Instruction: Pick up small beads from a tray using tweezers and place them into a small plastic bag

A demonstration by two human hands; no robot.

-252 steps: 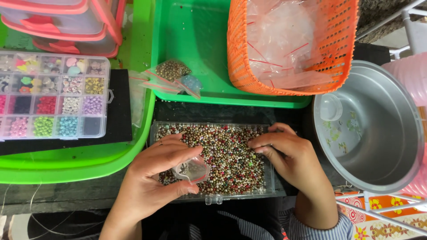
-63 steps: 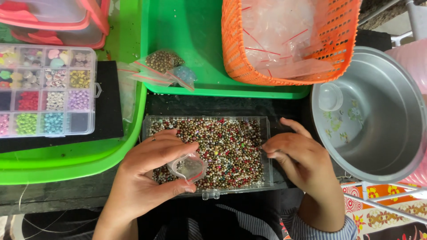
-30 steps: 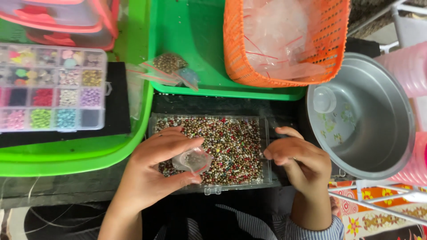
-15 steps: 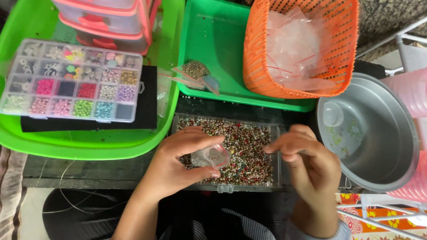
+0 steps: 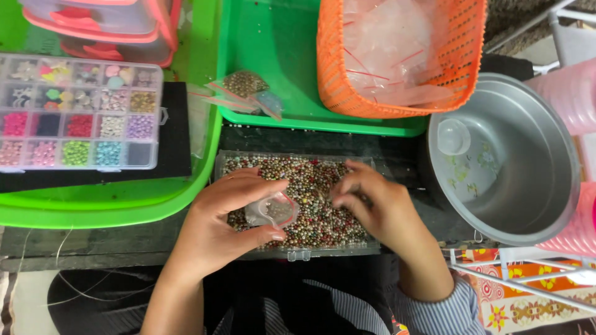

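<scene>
A clear shallow box [image 5: 301,253] full of small mixed-colour beads [image 5: 310,186] lies on the dark table in front of me. My left hand [image 5: 220,217] holds a small clear zip bag [image 5: 271,209] with a red strip open between thumb and fingers, over the box's left half. My right hand [image 5: 372,208] rests on the beads in the middle-right of the box, fingertips pinched together among them. Whether a bead is between those fingers cannot be told.
A compartment box of sorted coloured beads [image 5: 77,121] sits on a black mat in a green tray [image 5: 112,208] at left. Behind are a green tray [image 5: 273,37] with small filled bags [image 5: 245,87], an orange basket [image 5: 462,56] of empty bags, and a metal pot [image 5: 528,155] at right.
My right hand has moved left from the box's right edge onto the beads. The left hand keeps holding the bag open. The camera view shifted.
</scene>
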